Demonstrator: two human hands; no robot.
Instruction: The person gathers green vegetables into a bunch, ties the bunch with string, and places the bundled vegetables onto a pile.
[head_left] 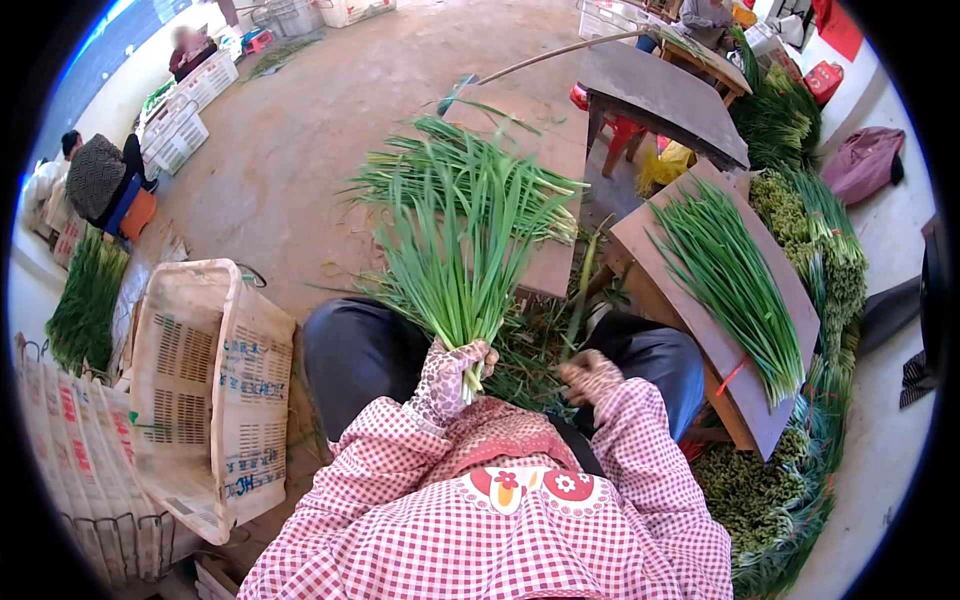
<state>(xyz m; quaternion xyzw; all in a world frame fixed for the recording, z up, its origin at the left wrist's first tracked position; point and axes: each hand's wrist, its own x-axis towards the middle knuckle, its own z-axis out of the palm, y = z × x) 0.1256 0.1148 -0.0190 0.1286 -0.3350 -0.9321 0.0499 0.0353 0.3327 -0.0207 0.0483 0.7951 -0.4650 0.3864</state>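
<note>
While the left hand's [440, 380] fingers [486, 352] clasp its lower stems [465, 328], the green bunch [458, 285] fans toward twelve o'clock; the right hand [592, 378] is curled at three, its grip impossible to tell; more greens [552, 207] cover part of the tabletop [558, 128] around one.

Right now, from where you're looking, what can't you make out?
All in the head view:
Lower parts of the green stalks: wrapped by the left hand, whose fingers hide them.
Whether the right hand holds anything: blurred.
Exact writing on the large plastic crate: too small.
Top of the white crate: cut off by the upper edge.
</note>
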